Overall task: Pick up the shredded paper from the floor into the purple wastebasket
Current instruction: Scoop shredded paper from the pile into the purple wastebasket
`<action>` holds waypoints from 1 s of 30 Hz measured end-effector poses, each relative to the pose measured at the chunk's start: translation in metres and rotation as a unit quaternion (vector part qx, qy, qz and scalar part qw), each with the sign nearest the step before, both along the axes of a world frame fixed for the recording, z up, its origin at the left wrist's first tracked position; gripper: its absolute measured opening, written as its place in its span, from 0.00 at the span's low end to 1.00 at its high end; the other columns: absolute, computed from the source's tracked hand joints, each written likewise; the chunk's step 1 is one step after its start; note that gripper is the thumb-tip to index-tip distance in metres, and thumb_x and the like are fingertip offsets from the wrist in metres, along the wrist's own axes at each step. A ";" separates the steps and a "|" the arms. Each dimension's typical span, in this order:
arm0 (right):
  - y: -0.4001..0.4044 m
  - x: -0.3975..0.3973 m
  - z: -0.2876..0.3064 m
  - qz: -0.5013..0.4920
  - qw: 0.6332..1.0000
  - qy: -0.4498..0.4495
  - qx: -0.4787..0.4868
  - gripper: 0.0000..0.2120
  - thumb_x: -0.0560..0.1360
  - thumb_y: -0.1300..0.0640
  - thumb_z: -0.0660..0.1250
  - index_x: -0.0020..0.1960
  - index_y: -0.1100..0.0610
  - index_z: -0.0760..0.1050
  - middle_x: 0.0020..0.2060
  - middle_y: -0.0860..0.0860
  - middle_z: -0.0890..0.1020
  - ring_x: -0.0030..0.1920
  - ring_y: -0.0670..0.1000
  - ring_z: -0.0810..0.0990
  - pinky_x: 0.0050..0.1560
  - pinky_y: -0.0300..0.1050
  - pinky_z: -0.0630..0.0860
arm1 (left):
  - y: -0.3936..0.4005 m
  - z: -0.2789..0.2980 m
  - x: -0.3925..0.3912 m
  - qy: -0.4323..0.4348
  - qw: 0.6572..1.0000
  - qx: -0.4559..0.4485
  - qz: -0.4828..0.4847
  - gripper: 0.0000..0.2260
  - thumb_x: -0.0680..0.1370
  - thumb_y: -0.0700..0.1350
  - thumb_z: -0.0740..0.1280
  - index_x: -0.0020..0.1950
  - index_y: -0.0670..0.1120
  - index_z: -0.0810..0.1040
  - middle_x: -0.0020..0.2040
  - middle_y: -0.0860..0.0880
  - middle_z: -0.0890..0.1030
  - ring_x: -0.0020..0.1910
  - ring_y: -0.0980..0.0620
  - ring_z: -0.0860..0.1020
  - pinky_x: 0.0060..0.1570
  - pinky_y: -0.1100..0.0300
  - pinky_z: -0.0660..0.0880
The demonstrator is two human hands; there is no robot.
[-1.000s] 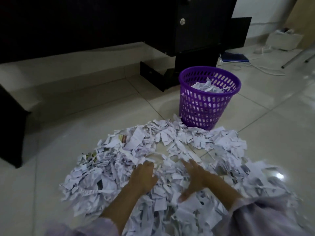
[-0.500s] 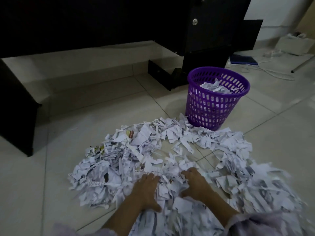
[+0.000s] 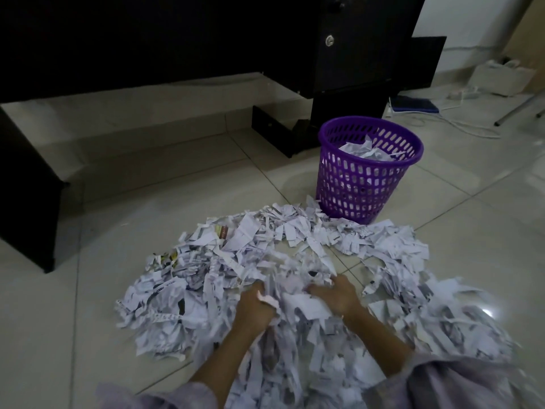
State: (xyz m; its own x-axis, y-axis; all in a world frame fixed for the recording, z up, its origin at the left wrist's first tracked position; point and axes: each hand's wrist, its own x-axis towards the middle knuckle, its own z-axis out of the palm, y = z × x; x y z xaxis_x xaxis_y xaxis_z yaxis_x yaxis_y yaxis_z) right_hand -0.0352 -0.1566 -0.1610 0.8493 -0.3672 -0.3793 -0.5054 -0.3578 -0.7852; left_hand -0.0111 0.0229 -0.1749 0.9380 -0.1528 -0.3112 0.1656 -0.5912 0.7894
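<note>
Both hands, left hand (image 3: 256, 305) and right hand (image 3: 336, 296), gripped white shredded paper (image 3: 206, 278) at lower centre; the purple slotted plastic wastebasket (image 3: 365, 184) was part-filled, most paper left on the floor

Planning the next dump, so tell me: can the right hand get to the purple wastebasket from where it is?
Probably yes. The right hand is gripping shredded paper, and the purple wastebasket stands ahead of it, top open, with only low shreds between. Reach itself is hard to judge.

The wastebasket (image 3: 365, 178) stood on the floor (image 3: 88, 320). In it lay some shredded paper; the main pile (image 3: 295, 255) spread before it, touching its base. Behind the wastebasket stood a cabinet (image 3: 362, 45); to its right, farther back, lay a cable (image 3: 469, 128).
</note>
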 end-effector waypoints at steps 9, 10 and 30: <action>0.033 0.001 -0.005 0.091 0.992 -0.050 -0.065 0.10 0.78 0.62 0.63 0.58 0.60 0.77 0.52 0.54 0.80 0.55 0.53 0.79 0.47 0.38 0.69 | -0.023 0.022 0.023 0.211 0.943 -0.226 0.121 0.52 0.63 0.75 0.66 0.77 0.45 0.56 0.75 0.43 0.63 0.72 0.43 0.65 0.68 0.48 0.66; 0.036 0.000 -0.005 0.118 0.989 -0.050 -0.071 0.11 0.79 0.62 0.61 0.60 0.62 0.76 0.54 0.55 0.80 0.57 0.54 0.78 0.50 0.38 0.68 | -0.025 0.025 0.022 0.221 0.943 -0.224 0.111 0.53 0.64 0.73 0.68 0.78 0.44 0.53 0.76 0.43 0.61 0.73 0.42 0.64 0.69 0.48 0.65; 0.018 0.009 0.022 0.160 0.973 -0.026 0.167 0.20 0.67 0.54 0.77 0.57 0.45 0.77 0.55 0.42 0.80 0.55 0.43 0.78 0.56 0.41 0.75 | -0.012 0.021 0.031 0.140 0.946 -0.206 0.206 0.16 0.79 0.30 0.59 0.67 0.30 0.69 0.66 0.31 0.72 0.64 0.34 0.72 0.57 0.50 0.71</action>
